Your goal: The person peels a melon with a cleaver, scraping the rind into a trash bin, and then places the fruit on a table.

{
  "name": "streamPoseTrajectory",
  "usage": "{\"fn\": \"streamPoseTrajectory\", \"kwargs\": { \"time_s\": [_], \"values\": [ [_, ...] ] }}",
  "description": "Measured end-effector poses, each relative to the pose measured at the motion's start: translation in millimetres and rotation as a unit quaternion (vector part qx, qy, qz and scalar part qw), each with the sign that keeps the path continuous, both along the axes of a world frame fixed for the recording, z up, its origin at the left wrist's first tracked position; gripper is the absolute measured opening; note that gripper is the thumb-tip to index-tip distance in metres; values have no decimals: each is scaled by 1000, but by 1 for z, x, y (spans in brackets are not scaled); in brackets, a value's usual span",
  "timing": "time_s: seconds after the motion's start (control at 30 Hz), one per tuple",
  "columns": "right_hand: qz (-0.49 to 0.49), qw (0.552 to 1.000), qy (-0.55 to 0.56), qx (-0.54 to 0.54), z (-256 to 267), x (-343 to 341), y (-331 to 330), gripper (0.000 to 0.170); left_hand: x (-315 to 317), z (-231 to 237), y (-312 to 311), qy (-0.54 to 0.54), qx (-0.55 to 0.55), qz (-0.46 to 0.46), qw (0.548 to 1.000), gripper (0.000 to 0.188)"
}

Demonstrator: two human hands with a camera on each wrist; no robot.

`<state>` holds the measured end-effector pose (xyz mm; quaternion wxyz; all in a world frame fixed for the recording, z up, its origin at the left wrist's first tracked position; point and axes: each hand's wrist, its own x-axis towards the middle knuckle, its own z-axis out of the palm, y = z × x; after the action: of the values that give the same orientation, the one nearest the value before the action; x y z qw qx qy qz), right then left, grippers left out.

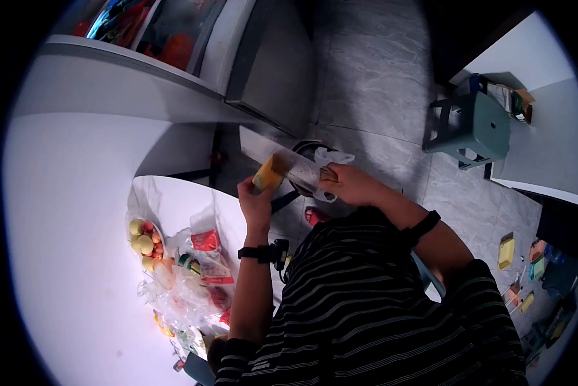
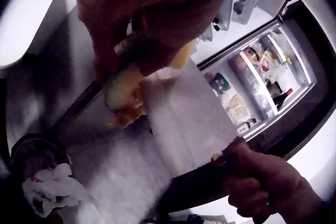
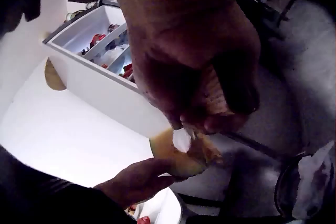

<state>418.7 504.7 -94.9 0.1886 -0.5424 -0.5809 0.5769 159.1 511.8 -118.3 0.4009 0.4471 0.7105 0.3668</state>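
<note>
My left hand (image 1: 255, 204) holds a thick piece of orange-fleshed melon (image 1: 267, 176) by its rind. In my right hand (image 1: 354, 185) is a broad cleaver (image 1: 255, 144), gripped by its wooden handle (image 3: 214, 94). The blade lies against the melon's hollow side, where stringy pulp and seeds (image 2: 128, 116) hang from the flesh in the left wrist view. Both hands are in the air beside the white table, close over a dark bin (image 2: 31, 153) lined with a white plastic bag (image 2: 58, 187).
A white table (image 1: 231, 209) at the left bears a bowl of fruit (image 1: 145, 239) and crumpled plastic bags (image 1: 176, 283). Ahead stands a lit fridge (image 2: 207, 69) with stocked compartments. A green stool (image 1: 491, 132) stands on the tiled floor at the right.
</note>
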Motion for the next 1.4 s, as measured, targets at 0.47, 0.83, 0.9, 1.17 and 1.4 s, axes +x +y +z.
{"fn": "streamPoseTrajectory", "kwargs": {
  "time_s": [0.47,0.83,0.9,1.17,1.4],
  "values": [
    [38,991,-125,29,-2,4,11,40,3,-3,-3,186,15,-22,982,39],
    [4,994,-103,28,-14,16,17,38,-4,-3,-8,196,-35,4,980,44],
    [-7,997,-44,-58,-2,15,17,41,-5,-5,-8,175,-45,20,983,45],
    [-17,966,109,-235,7,0,10,31,-4,-16,-4,122,-19,29,992,43],
    [58,997,-58,-13,-27,-5,13,39,3,1,-1,200,-3,-51,979,41]
  ]
}}
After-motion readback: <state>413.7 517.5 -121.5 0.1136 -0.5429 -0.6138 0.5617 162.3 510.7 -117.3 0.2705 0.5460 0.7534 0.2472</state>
